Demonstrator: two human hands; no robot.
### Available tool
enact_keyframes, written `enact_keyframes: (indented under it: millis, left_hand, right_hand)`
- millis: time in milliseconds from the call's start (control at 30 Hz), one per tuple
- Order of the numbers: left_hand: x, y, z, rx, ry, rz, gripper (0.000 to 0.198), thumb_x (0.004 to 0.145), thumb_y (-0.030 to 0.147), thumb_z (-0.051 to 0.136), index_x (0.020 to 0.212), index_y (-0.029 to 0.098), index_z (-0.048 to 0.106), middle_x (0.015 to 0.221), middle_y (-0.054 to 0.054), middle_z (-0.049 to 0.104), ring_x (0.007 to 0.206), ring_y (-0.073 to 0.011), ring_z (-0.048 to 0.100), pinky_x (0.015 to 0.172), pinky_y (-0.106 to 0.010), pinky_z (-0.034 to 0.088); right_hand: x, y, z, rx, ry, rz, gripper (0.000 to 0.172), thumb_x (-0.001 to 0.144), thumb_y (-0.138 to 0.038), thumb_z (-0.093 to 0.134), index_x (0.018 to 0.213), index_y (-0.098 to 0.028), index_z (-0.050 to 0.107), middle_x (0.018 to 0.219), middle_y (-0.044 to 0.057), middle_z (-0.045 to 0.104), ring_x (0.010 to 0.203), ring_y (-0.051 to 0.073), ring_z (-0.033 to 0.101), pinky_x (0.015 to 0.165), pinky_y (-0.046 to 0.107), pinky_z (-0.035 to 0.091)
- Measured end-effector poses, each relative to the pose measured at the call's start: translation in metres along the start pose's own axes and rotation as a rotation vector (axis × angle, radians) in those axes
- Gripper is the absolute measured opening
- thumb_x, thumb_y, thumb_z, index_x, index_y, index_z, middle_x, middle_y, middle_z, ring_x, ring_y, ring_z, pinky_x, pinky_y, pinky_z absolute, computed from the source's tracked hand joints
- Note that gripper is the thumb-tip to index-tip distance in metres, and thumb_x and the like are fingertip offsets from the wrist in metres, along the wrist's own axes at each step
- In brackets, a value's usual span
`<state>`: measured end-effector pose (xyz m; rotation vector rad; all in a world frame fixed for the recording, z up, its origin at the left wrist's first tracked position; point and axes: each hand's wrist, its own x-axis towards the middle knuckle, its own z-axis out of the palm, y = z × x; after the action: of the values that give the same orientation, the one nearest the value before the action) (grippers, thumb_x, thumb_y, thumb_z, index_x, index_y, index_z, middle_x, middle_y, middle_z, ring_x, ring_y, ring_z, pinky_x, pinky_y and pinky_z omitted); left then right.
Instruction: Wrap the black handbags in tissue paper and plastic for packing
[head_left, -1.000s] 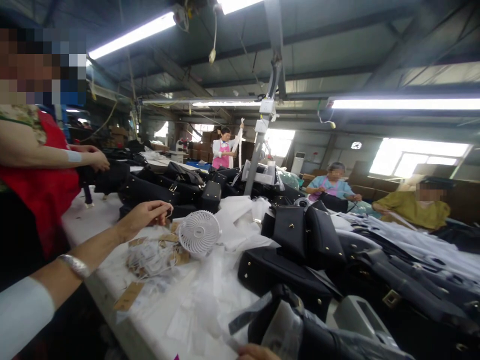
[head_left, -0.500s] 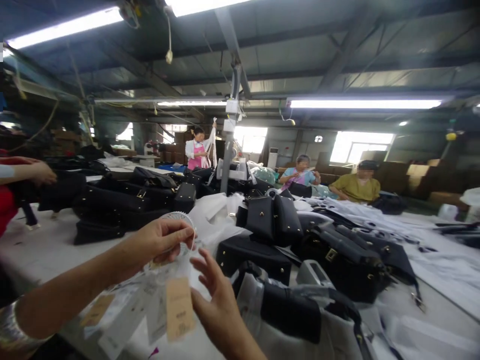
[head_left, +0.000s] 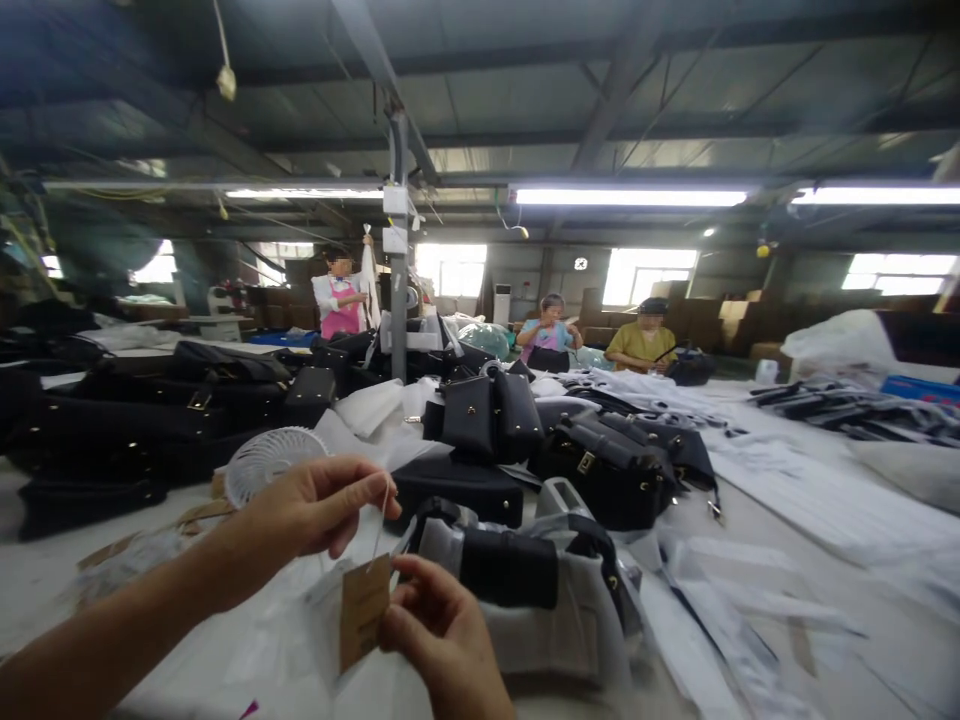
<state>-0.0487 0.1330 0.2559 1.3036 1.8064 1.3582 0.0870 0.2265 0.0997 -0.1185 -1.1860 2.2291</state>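
My left hand [head_left: 319, 508] is closed, with thumb and forefinger pinching the thin white string [head_left: 380, 528] of a hang tag. Below it dangles the brown cardboard hang tag [head_left: 360, 617], with small dark print that is too blurred to read. Thumb and fingers of my right hand [head_left: 446, 632] grip the tag's right edge. Just beyond my hands lies a black handbag [head_left: 510, 568], partly wrapped in white and clear film. A round white fan [head_left: 274, 458] stands behind my left hand.
Black handbags [head_left: 491, 415] are piled across the table's middle, with more black bags [head_left: 127, 410] at left. White wrapping sheets [head_left: 810, 490] and dark straps [head_left: 862, 408] lie at right. A grey post [head_left: 399, 330] rises behind the pile. Several co-workers are at the far side.
My view has turned right, so the co-worker's arms at left are out of sight. My right hand, open beside the tag before, has closed on its edge. The left still pinches the string.
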Motion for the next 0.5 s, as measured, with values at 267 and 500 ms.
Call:
enact_keyframes:
  millis: [267,500]
  left_hand:
    - [-0.008,0.008,0.010,-0.004,-0.051,0.036,0.042,0.087,0.060,0.068,0.085,0.019,0.076,0.069,0.001,0.060,0.048,-0.0051,0.029,0.045,-0.019,0.022]
    - [-0.012,0.003,0.015,-0.070,-0.054,0.047,0.039,0.088,0.055,0.070,0.084,0.017,0.075,0.078,-0.003,0.064,0.052,-0.0060,0.032,0.046,-0.019,0.025]
  right_hand:
    - [-0.011,0.002,-0.025,-0.049,0.036,-0.056,0.063,0.064,-0.052,0.093,0.112,-0.015,0.075,0.078,0.001,0.064,0.061,0.009,0.055,0.059,0.022,0.046]
    - [-0.014,0.013,-0.038,0.013,-0.036,-0.060,0.073,0.060,-0.053,0.094,0.118,-0.016,0.071,0.076,0.000,0.060,0.060,0.010,0.053,0.050,0.021,0.044]
